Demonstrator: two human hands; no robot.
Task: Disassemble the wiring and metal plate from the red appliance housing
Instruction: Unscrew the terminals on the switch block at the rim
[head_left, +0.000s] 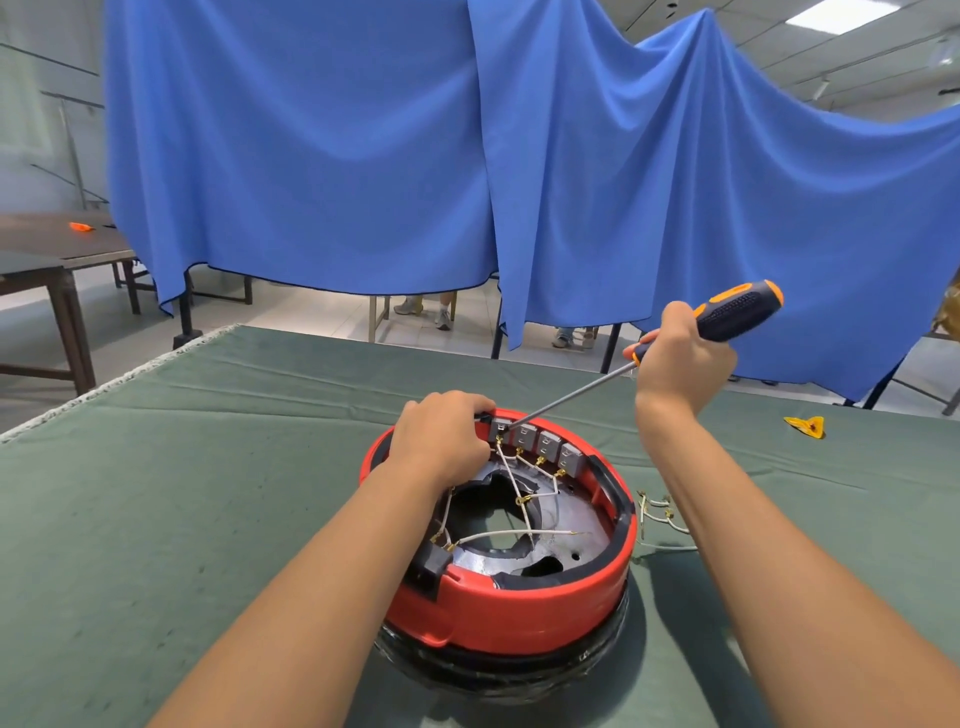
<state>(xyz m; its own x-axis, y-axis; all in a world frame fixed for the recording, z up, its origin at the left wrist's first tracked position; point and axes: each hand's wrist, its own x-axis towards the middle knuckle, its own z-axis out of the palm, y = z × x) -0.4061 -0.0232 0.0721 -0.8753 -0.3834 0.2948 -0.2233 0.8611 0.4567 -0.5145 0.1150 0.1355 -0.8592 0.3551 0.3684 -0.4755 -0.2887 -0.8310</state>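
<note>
Sitting nearest on the green-covered counter (218, 467) is the red appliance housing (511, 608), open side up, showing its metal plate (576, 525) and white wiring (511, 480) running to a row of grey terminal blocks (537, 441). Left hand (441, 439) is gripping the far rim, fingers curled over it, while the right hand (680, 358) is clenching a screwdriver (727, 314) whose tip is touching the leftmost block. Loose wires (660, 512) are lying just beside the housing.
</note>
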